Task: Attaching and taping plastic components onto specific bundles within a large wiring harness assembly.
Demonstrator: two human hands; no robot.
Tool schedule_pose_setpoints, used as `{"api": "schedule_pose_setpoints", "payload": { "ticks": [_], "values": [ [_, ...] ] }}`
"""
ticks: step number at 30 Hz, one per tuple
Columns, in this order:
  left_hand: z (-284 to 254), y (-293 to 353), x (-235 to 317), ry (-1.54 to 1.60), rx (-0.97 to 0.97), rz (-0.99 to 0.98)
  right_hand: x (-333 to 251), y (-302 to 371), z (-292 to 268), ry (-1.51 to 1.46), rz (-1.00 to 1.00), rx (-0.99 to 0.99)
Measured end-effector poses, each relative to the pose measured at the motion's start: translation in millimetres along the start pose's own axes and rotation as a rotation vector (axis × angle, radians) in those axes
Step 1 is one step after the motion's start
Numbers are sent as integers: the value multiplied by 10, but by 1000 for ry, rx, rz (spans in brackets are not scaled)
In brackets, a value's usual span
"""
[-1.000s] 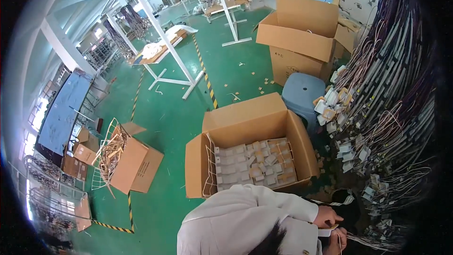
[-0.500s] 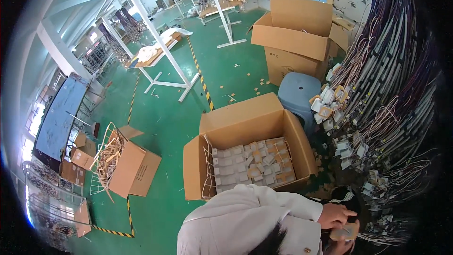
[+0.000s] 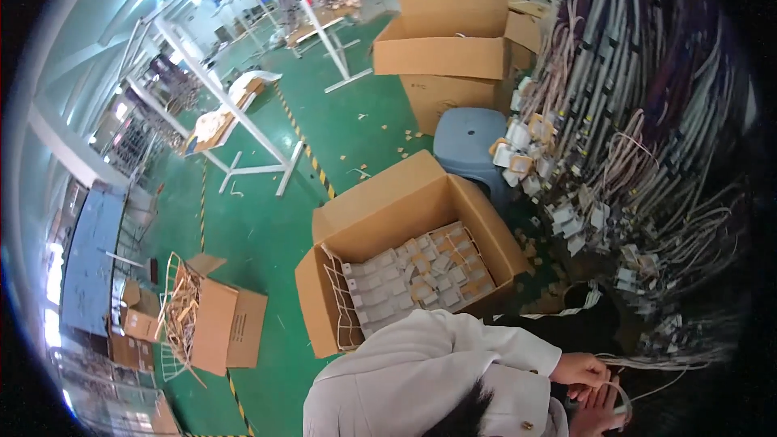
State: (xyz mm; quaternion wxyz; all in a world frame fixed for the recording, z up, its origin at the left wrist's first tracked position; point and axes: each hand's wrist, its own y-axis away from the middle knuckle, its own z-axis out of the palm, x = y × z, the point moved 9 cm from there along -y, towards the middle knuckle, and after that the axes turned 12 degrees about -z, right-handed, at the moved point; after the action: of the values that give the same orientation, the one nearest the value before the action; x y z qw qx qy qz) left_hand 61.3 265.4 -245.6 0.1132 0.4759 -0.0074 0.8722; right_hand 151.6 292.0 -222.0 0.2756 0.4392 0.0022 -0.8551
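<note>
At the lower right, my left hand [image 3: 581, 370] comes out of a white sleeve with its fingers curled in; what they pinch is too small to make out. Just below it, my right hand [image 3: 597, 418] is closed around a pale flat piece [image 3: 620, 419], mostly hidden by the fingers. A whitish strip or cable curves up from that piece beside the fingertips. Thin pale cables [image 3: 660, 362] run from the hanging bundles toward both hands. To the left, an open cardboard box [image 3: 380, 202] holds rows of white connectors [image 3: 380, 295], some with tan pads.
Thick bundles of grey and purple cables [image 3: 615, 73] hang along the right. A blue stool [image 3: 472, 142] and a tall open carton [image 3: 441, 57] stand behind the box. Another carton [image 3: 235, 320] with scraps is at left. Tan scraps litter the green floor [image 3: 303, 267].
The whole view has shifted, with the surroundings moving left. My left fingers, partly stretched out before, are now curled. The tan-edged piece that showed flat is now mostly covered by my right hand.
</note>
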Motion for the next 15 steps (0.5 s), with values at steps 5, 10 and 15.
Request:
{"api": "schedule_pose_setpoints", "payload": {
  "ticks": [5, 10, 15],
  "values": [
    [310, -97, -182, -261, -95, -63, -493, 60, -160, 732, -516, -107],
    [331, -69, -159, -246, -13, -136, -583, 224, -532, 844, -349, -10],
    [424, -147, -338, -208, -128, -263, -522, 220, -742, 568, -393, 207]
  ]
}}
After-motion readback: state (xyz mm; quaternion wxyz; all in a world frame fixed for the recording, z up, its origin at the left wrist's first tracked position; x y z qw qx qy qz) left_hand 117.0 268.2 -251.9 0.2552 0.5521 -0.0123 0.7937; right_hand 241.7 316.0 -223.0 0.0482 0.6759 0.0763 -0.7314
